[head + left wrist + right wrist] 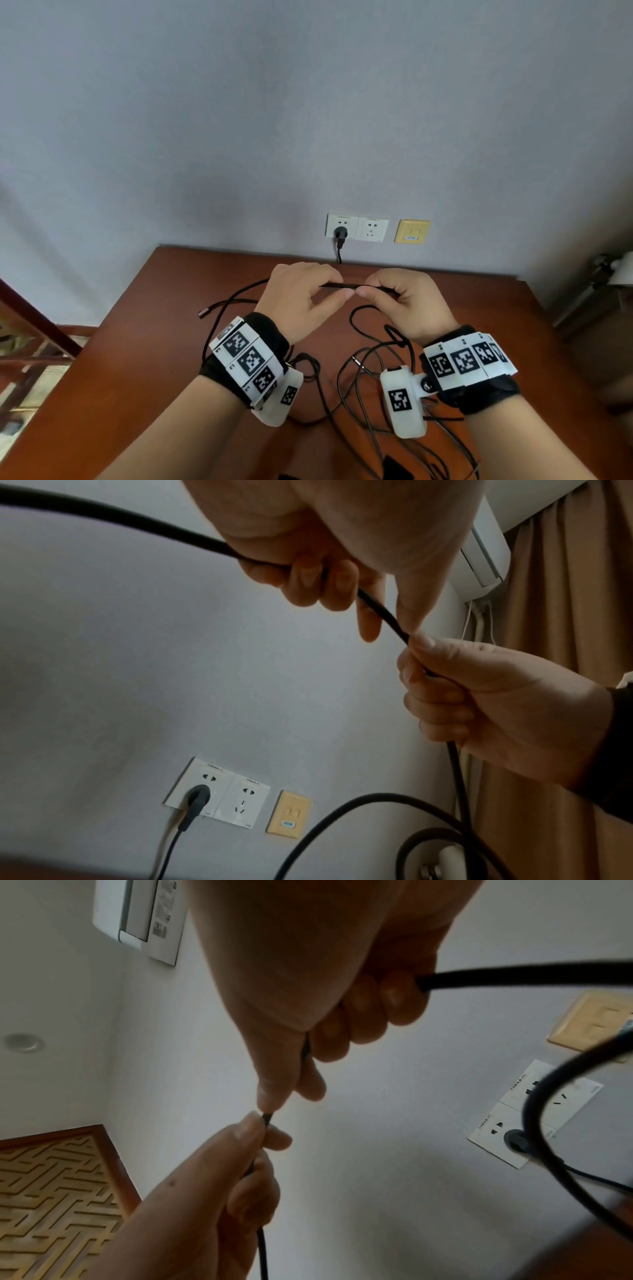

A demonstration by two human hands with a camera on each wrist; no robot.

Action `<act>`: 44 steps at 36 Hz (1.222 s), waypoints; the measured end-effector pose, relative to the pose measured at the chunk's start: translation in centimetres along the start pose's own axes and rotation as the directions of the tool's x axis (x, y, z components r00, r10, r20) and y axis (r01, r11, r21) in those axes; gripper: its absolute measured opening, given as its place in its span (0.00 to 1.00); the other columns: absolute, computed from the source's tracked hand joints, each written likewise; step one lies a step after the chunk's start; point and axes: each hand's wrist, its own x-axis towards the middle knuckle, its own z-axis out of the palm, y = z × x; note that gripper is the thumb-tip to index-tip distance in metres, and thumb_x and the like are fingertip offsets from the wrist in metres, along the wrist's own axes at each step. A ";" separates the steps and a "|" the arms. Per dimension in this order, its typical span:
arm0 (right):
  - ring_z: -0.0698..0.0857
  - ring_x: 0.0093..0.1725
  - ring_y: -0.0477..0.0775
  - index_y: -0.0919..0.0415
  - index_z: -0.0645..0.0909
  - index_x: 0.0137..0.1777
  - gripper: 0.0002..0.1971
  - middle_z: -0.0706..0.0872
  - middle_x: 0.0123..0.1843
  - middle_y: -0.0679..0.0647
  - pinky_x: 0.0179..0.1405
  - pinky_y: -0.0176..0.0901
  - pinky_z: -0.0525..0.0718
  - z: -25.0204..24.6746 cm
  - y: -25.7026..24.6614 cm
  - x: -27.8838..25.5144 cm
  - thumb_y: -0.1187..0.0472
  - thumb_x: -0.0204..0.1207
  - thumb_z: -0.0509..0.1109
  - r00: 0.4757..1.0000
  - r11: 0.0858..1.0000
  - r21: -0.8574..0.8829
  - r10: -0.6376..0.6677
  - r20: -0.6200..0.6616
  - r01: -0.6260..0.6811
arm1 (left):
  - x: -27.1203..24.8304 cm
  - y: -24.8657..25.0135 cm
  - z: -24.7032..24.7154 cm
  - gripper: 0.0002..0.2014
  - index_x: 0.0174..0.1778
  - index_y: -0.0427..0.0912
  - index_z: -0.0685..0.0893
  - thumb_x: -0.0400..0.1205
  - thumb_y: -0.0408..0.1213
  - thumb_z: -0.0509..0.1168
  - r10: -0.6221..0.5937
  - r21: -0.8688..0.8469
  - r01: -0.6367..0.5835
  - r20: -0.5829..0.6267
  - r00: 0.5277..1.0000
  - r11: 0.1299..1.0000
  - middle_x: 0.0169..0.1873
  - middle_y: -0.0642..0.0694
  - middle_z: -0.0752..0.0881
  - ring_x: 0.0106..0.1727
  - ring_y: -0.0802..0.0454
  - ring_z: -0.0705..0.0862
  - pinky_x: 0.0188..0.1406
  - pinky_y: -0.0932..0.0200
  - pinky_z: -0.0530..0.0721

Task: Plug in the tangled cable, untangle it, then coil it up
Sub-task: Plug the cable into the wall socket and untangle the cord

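Observation:
A black cable (343, 285) is stretched taut in a short run between my two hands above the brown table (212, 394). My left hand (339, 287) pinches it with thumb and curled fingers; my right hand (368, 286) grips it right beside, thumbs almost touching. In the left wrist view the cable (383, 610) passes from the left hand (325, 582) into the right hand (479, 696). The right wrist view shows both hands (325, 1047) (246, 1156) on it too. Its plug (340, 233) sits in the white wall socket (371, 229). Loose loops (352, 318) lie tangled on the table; a free end (204, 312) lies at the left.
A yellow wall plate (412, 231) is right of the socket. Thinner wires (376, 442) and a small black object (395, 467) lie at the near table edge. A wooden lattice rail (30, 346) stands left of the table. An air conditioner (486, 547) and a curtain (565, 615) are high on the right.

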 end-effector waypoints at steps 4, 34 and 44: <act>0.83 0.35 0.48 0.57 0.84 0.37 0.15 0.85 0.32 0.49 0.37 0.50 0.80 -0.2 0.0 -0.1 0.47 0.76 0.67 0.999 0.999 0.017 0.032 -0.009 -0.032 | -0.2 -1.0 -0.6 0.13 0.41 0.55 0.87 0.80 0.57 0.62 0.017 -0.003 -0.017 -0.058 0.998 1.000 0.32 0.61 0.83 0.36 0.62 0.78 0.45 0.47 0.79; 0.87 0.44 0.48 0.59 0.87 0.47 0.15 0.90 0.43 0.49 0.45 0.48 0.83 0.3 -0.4 0.6 0.50 0.79 0.62 1.000 0.999 0.038 0.021 0.010 -0.022 | 2.0 4.2 1.6 0.18 0.61 0.49 0.68 0.75 0.46 0.54 -0.155 0.046 0.150 0.139 0.978 0.988 0.33 0.56 0.78 0.40 0.51 0.78 0.44 0.53 0.68; 0.85 0.46 0.44 0.53 0.85 0.46 0.07 0.88 0.43 0.44 0.51 0.37 0.80 -1.7 1.2 -2.0 0.56 0.81 0.65 0.969 0.963 0.115 0.240 0.058 -0.245 | 3.4 2.4 0.3 0.16 0.41 0.47 0.87 0.82 0.54 0.62 -0.222 -0.010 0.228 0.189 0.957 0.974 0.35 0.52 0.87 0.38 0.55 0.82 0.40 0.59 0.77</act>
